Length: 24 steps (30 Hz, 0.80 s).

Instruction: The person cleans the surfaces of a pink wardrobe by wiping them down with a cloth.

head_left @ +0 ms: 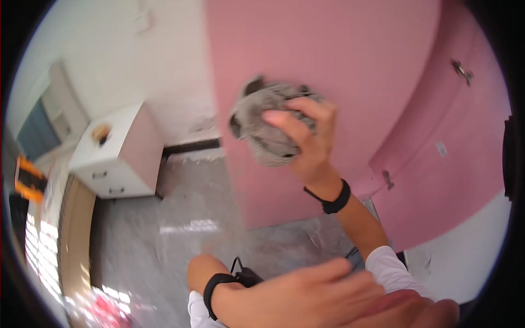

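Observation:
My right hand (306, 134) is closed around a crumpled grey cloth (268, 120). The cloth is bunched up against the flat pink panel (322, 44) of a cabinet, near the panel's left edge. A black band circles that wrist. Low in the view, close to the camera, my left hand (311, 290) reaches across toward the right. Its fingers are loosely stretched and slightly blurred, and I see nothing held in them. The left wrist also wears a black band.
An open pink door (437, 180) with metal hinges (462, 72) stands on the right. A white two-drawer cabinet (117, 158) sits by the wall at left, with a small tan item (100, 133) on top. Grey tiled floor (180, 213) lies below.

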Motion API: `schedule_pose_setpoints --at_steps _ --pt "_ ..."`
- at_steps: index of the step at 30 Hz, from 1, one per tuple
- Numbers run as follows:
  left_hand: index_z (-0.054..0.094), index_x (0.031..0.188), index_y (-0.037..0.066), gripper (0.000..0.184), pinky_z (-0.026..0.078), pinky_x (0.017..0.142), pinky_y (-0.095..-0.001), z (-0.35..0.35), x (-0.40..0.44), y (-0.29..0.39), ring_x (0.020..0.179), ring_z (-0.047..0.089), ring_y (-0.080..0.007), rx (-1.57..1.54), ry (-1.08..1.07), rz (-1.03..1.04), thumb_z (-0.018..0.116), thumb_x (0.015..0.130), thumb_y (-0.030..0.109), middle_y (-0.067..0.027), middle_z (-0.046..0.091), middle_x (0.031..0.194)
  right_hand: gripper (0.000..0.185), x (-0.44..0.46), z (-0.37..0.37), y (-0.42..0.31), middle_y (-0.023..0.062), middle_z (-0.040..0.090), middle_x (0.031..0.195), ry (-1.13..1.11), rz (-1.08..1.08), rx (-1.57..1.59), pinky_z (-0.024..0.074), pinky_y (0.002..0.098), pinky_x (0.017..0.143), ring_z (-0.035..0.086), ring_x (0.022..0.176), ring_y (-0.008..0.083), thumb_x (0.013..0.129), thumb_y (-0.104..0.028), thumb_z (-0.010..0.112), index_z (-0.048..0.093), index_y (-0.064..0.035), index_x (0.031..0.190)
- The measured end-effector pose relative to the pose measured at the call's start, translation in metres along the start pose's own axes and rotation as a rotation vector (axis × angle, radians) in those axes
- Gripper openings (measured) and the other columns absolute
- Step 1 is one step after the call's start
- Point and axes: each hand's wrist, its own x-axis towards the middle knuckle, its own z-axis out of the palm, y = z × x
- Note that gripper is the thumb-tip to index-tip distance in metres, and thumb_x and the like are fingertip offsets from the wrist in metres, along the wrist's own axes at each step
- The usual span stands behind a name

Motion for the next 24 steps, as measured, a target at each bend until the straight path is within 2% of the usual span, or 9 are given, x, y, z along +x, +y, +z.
schedule_pose_setpoints --at_steps 1,3,5,8,11,17,18,19,24 --pt "0.071 0.1 0.002 0.038 0.052 0.08 -0.0459 -0.008 0.007 -0.008 0.089 0.063 -0.036 0.056 0.04 -0.032 0.078 0.066 0.018 -0.0164 0.063 0.098 0.054 -0.001 -0.006 0.005 0.0044 0.061 0.116 0.037 0.005 -0.006 0.0488 0.0418 0.085 0.054 0.101 0.0277 0.066 -0.021 0.091 0.075 -0.0241 0.117" --pt "0.068 0.109 0.004 0.036 0.046 0.08 -0.0379 -0.017 0.046 -0.039 0.099 0.059 -0.0282 0.21 0.295 -0.003 0.079 0.082 0.024 -0.0132 0.06 0.118 0.052 -0.001 -0.013 0.02 0.0038 0.061 0.116 0.091 0.026 -0.05 0.0488 0.0417 0.085 0.053 0.1 0.0275 0.067 -0.022 0.09 0.076 -0.0236 0.117" --pt "0.067 0.11 0.003 0.036 0.049 0.082 -0.0426 -0.015 0.07 -0.068 0.102 0.059 -0.0344 0.505 0.542 -0.172 0.076 0.078 0.014 -0.0163 0.063 0.111 0.042 0.0 -0.023 0.027 0.0028 0.061 0.116 0.131 0.073 -0.029 0.0488 0.042 0.085 0.053 0.099 0.0269 0.075 -0.024 0.084 0.076 -0.0218 0.116" --pt "0.065 0.116 0.003 0.036 0.049 0.087 -0.0442 0.007 0.108 -0.109 0.108 0.057 -0.0337 0.594 0.844 -0.131 0.076 0.084 0.014 -0.0168 0.062 0.117 0.034 0.001 -0.04 0.038 0.0031 0.062 0.116 0.168 0.1 -0.075 0.0488 0.0418 0.084 0.054 0.099 0.0264 0.08 -0.023 0.078 0.077 -0.021 0.113" --pt "0.064 0.118 0.002 0.035 0.049 0.093 -0.0451 0.025 0.141 -0.119 0.111 0.058 -0.035 0.664 0.955 -0.065 0.073 0.084 0.01 -0.0185 0.062 0.122 0.028 -0.005 -0.051 0.051 0.0053 0.063 0.114 0.205 0.13 -0.067 0.0488 0.0417 0.084 0.056 0.099 0.0277 0.081 -0.018 0.074 0.077 -0.0155 0.108" --pt "0.065 0.113 0.004 0.037 0.046 0.097 -0.0479 0.049 0.202 -0.141 0.109 0.057 -0.0369 0.277 0.862 0.194 0.073 0.077 0.003 -0.0192 0.056 0.133 0.033 -0.013 -0.112 0.103 0.01 0.065 0.117 0.181 0.077 -0.292 0.0497 0.0429 0.087 0.059 0.106 0.0316 0.084 -0.016 0.069 0.072 -0.0068 0.115" --pt "0.065 0.112 0.004 0.036 0.047 0.097 -0.0489 0.055 0.216 -0.145 0.111 0.057 -0.0377 0.18 0.835 0.264 0.072 0.077 0.002 -0.0197 0.056 0.133 0.033 -0.017 -0.125 0.111 0.0111 0.067 0.119 0.203 0.089 -0.322 0.0508 0.0419 0.091 0.061 0.109 0.0304 0.09 -0.018 0.065 0.071 -0.0042 0.119" --pt "0.065 0.112 0.004 0.036 0.047 0.097 -0.0489 0.062 0.231 -0.145 0.111 0.057 -0.0377 0.18 0.834 0.26 0.072 0.077 0.002 -0.0197 0.056 0.133 0.033 -0.022 -0.136 0.117 0.0122 0.069 0.12 0.221 0.103 -0.347 0.052 0.0409 0.095 0.063 0.112 0.0292 0.097 -0.02 0.061 0.069 -0.0016 0.124" --pt "0.065 0.104 -0.001 0.031 0.049 0.101 -0.0493 0.109 0.295 -0.132 0.118 0.055 -0.0411 -0.107 0.683 0.304 0.07 0.073 0.0 -0.0231 0.056 0.132 0.036 -0.034 -0.182 0.139 0.0129 0.068 0.121 0.28 0.209 -0.367 0.0516 0.0412 0.095 0.062 0.113 0.0293 0.098 -0.024 0.062 0.068 -0.0007 0.124"
